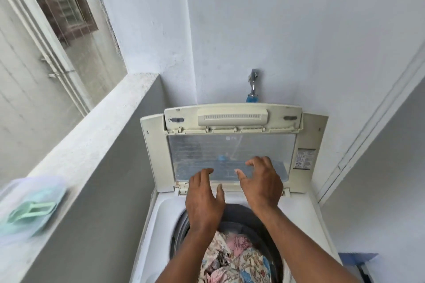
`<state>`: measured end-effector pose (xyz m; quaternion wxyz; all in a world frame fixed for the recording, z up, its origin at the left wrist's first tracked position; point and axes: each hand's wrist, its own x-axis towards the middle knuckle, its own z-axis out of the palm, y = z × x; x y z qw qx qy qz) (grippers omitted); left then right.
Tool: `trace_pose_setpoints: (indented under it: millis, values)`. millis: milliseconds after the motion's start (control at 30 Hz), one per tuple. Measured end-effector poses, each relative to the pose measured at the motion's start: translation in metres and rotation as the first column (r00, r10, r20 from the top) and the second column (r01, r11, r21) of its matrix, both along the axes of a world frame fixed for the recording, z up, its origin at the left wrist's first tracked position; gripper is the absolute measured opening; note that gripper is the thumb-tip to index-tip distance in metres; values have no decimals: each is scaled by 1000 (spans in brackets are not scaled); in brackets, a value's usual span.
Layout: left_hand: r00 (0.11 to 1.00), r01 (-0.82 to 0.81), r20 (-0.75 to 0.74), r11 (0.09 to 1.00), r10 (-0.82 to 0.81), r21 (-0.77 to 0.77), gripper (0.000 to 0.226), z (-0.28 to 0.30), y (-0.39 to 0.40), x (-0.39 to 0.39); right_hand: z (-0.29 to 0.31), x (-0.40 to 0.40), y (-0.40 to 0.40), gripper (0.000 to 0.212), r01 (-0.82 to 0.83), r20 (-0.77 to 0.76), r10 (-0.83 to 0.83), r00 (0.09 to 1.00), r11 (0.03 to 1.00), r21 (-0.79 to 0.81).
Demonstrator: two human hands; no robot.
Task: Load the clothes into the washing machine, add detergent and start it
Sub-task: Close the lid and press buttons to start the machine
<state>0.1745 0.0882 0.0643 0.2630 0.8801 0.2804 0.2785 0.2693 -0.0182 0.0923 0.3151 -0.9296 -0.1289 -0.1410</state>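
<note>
Hands — left hand (203,200), right hand (261,185) — before upright lid (231,151), fingers spread, above floral clothes (234,257).

A single head-worn wide-angle view looks forward and steeply down from close above the washer (305,232), its drum opening at the lower centre, the raised lid (232,145) mid-frame, wall (276,30) above, and a ledge (76,145) along the left.

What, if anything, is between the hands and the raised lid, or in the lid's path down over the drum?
Nothing visible. Both hands are open in front of the upright lid. The floral clothes appear to lie below the drum rim, so the closing path looks clear.
</note>
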Motion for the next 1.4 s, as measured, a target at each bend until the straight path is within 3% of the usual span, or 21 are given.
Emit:
trace_pose_setpoints:
  millis: [100, 233, 333, 433, 500, 600, 733, 867, 1067, 1167, 1400]
  values:
    - [997, 62, 24, 982, -68, 180, 58, 38, 12, 7, 50, 3, 5, 39, -39, 103, 42, 994, 999, -31]
    - [993, 103, 31, 955, -116, 279, 74, 93, 28, 24, 111, 10, 11, 45, -48, 210, 59, 976, 997, -59]
    - [984, 165, -2, 918, -176, 360, 85, 123, 42, 41, 143, 21, 15, 36, -92, 218, 116, 969, 989, -118]
    - [965, 263, -96, 875, -245, 406, 93, 143, 57, 64, 160, 40, 22, 35, -148, 215, 196, 957, 964, -221]
    - [941, 333, -188, 856, -280, 395, 96, 156, 67, 82, 167, 56, 31, 47, -176, 196, 239, 951, 940, -292]
    - [884, 435, -321, 850, -340, 298, 91, 166, 79, 105, 171, 80, 41, 67, -227, 108, 299, 948, 874, -430]
    - [866, 447, -372, 853, -335, 271, 65, 169, 85, 120, 161, 98, 38, 71, -370, -101, 371, 923, 785, -497]
    - [869, 433, -381, 858, -316, 275, 43, 175, 83, 118, 156, 97, 35, 67, -384, -89, 388, 917, 801, -460]
    - [885, 409, -358, 865, -298, 291, 42, 175, 75, 100, 162, 79, 24, 69, -414, -108, 408, 907, 811, -412]
    - [891, 406, -344, 858, -296, 314, 43, 173, 67, 85, 163, 65, 13, 80, -437, -107, 432, 895, 804, -403]
    - [898, 389, -365, 827, -244, 405, 42, 174, 42, 44, 161, 30, -13, 67, -479, -109, 475, 873, 796, -371]
